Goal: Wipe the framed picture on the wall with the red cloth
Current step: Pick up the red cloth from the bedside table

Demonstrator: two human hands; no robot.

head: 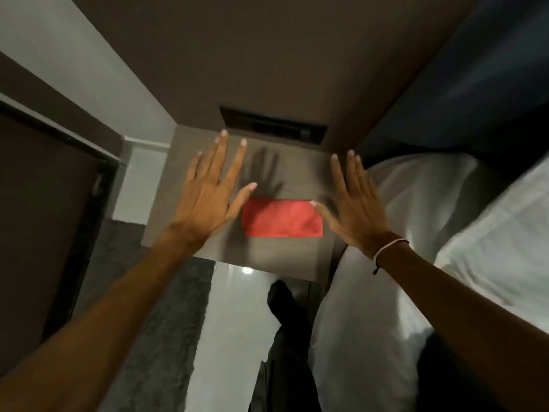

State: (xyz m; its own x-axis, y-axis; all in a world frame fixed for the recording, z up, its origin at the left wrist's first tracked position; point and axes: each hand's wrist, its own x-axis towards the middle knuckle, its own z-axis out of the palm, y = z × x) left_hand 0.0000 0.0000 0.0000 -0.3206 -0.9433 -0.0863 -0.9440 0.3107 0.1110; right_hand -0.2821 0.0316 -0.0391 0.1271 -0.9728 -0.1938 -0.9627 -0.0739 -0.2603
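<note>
A folded rectangular red cloth (282,218) lies near the matte nightstand's (300,260) front edge; left hand (208,200) and right hand (358,212) flank it, fingers spread, empty.

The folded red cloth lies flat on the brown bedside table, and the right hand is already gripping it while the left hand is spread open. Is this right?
Not quite. In the head view the right hand grips nothing: it is spread open beside the folded red cloth, like the left hand. The cloth does lie flat on the brown bedside table.

Spread hands (208,191) flanking red cloth (282,218)
</note>
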